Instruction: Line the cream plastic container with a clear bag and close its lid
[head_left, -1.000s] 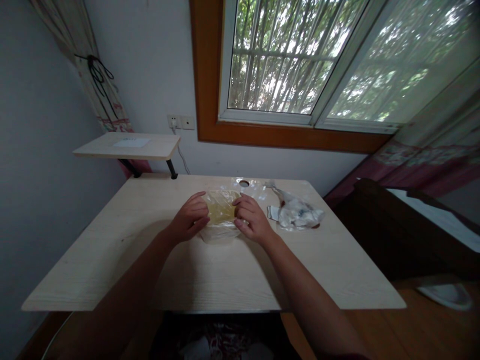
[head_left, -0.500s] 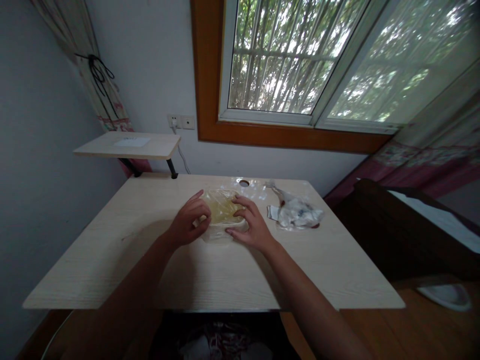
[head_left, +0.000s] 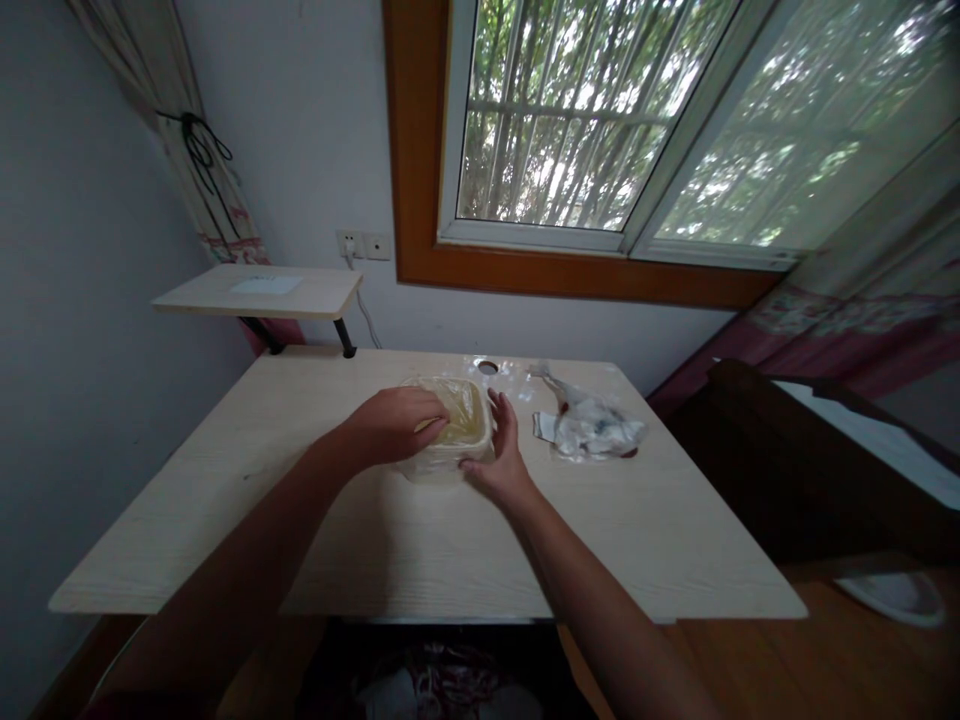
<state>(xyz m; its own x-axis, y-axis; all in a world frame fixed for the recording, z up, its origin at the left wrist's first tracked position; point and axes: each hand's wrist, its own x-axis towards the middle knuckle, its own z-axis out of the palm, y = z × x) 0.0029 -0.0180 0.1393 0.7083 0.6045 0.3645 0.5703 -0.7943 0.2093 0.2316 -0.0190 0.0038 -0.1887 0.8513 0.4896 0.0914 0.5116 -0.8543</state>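
A squarish clear plastic container point(head_left: 435, 463) stands on the table, with something pale yellow inside. Clear plastic film point(head_left: 461, 400) lies wrinkled over its top. My left hand point(head_left: 397, 425) reaches over the container's left side, thumb and fingertips drawn together on the film. Around the right side curves my right hand point(head_left: 502, 450), its thumb at the front corner and its fingers along the far right edge, gripping the container. The left hand's fingertips are partly hidden.
A crumpled clear plastic bag point(head_left: 600, 425) with white contents lies on the table point(head_left: 600, 540) to the right. A raised shelf point(head_left: 315, 290) with a paper sheet point(head_left: 266, 285) stands at the back left. Behind the container is a round cable hole point(head_left: 488, 367).
My left hand has moved right and over the container's top, onto the film. My right hand has shifted from above the top to the container's right side.
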